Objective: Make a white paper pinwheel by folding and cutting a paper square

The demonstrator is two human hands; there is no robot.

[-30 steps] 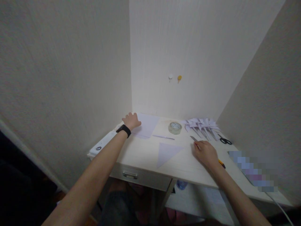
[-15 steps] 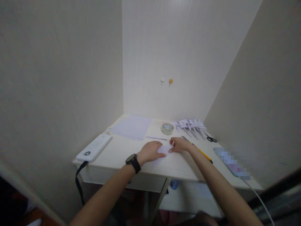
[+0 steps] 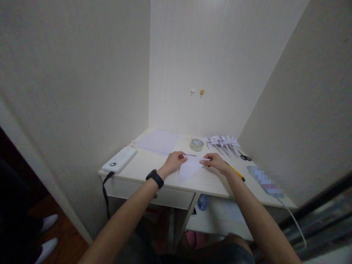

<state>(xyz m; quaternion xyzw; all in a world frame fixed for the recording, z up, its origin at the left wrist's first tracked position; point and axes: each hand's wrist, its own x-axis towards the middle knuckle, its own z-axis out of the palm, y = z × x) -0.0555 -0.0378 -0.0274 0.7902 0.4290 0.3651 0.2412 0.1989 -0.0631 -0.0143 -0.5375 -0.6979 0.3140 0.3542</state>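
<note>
Drawn farther apart since half a second ago, our left hand [image 3: 175, 161] and right hand [image 3: 216, 162] pinch the triangular paper [image 3: 188, 170] near its far corners over the table [image 3: 212, 184], where uneven pull could crease or skew it.

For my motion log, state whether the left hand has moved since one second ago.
Yes: judged against the desk, the left hand has moved rightward and toward the front.
</note>
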